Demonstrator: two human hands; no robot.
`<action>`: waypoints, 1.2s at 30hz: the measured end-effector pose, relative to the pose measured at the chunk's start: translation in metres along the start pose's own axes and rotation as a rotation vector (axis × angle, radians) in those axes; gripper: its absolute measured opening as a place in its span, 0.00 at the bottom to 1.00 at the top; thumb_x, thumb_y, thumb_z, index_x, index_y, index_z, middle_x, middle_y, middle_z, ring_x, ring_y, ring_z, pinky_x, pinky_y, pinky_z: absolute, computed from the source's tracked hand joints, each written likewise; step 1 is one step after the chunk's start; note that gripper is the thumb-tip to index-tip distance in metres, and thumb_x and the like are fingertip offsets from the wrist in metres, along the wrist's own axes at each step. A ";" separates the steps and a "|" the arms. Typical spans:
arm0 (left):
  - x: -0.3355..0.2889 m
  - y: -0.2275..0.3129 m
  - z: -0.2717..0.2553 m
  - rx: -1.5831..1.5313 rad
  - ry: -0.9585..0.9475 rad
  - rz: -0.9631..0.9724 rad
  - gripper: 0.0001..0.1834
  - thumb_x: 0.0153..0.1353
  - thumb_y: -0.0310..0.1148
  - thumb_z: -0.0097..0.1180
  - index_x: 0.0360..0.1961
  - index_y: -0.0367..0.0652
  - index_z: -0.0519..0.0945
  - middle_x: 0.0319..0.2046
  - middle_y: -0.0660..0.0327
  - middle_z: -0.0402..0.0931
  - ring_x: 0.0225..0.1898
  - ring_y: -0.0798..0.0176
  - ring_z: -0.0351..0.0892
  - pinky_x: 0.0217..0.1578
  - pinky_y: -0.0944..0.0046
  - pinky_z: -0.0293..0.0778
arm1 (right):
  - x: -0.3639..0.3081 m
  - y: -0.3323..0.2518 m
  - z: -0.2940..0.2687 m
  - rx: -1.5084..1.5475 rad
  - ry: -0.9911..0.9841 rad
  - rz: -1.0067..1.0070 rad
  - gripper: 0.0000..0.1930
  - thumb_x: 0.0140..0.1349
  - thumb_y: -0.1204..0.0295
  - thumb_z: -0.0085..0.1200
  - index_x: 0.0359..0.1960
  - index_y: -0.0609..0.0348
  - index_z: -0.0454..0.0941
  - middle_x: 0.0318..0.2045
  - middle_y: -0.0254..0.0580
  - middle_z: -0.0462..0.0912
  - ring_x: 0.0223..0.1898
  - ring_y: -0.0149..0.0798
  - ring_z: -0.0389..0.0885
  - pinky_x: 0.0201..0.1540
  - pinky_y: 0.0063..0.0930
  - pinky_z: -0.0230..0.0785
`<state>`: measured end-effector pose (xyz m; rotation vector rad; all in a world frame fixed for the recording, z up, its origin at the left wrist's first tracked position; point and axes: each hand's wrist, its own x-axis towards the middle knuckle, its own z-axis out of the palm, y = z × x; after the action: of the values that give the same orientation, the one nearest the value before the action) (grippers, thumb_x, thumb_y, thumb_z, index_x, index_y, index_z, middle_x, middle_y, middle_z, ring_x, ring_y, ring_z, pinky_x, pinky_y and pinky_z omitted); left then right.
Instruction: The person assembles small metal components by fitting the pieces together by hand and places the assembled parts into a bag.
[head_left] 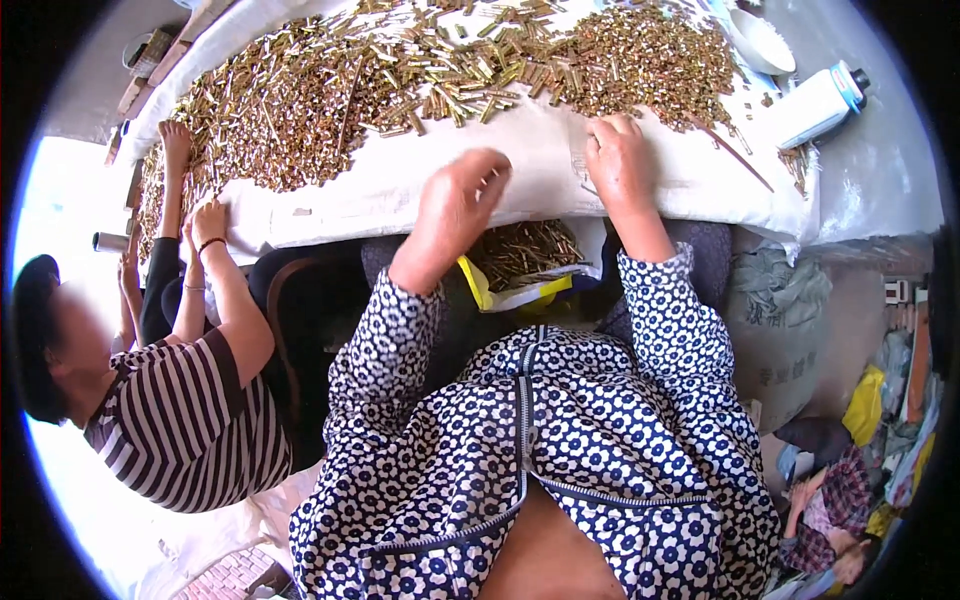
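Observation:
Small brass-coloured metal pieces [290,110], many of them short tubes, lie in wide heaps on a white cloth-covered table [350,215]. My left hand [455,210] is raised over the table's near edge with its fingers curled in; whatever it may hold is hidden. Against the cloth, right of centre, rests my right hand [622,170], its fingers bent and pressed together. A thin sliver [588,190] shows beside that hand's thumb side. Below the table edge, between my forearms, an open white and yellow container [480,285] holds a pile of slim brass-coloured pieces.
At right a white bottle [822,105] with a dark cap lies tilted near a white bowl [765,42]. A thin stick [735,158] lies nearby. A co-worker in a striped shirt [190,420] works at left. A stuffed sack [775,340] stands right; another person [830,510] is beyond.

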<state>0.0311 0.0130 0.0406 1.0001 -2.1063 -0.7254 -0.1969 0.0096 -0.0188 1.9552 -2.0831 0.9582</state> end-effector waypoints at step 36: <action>0.002 -0.027 0.028 -1.025 0.071 -0.481 0.06 0.64 0.27 0.53 0.41 0.39 0.74 0.32 0.62 0.78 0.32 0.68 0.80 0.26 0.73 0.73 | -0.033 -0.041 -0.009 1.247 -0.309 0.236 0.06 0.58 0.81 0.56 0.38 0.63 0.78 0.35 0.31 0.79 0.37 0.22 0.76 0.43 0.15 0.67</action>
<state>0.0205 0.0016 0.0048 0.8748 -1.1152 -1.7240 -0.1560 0.0442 -0.0140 2.4024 -2.0456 2.6097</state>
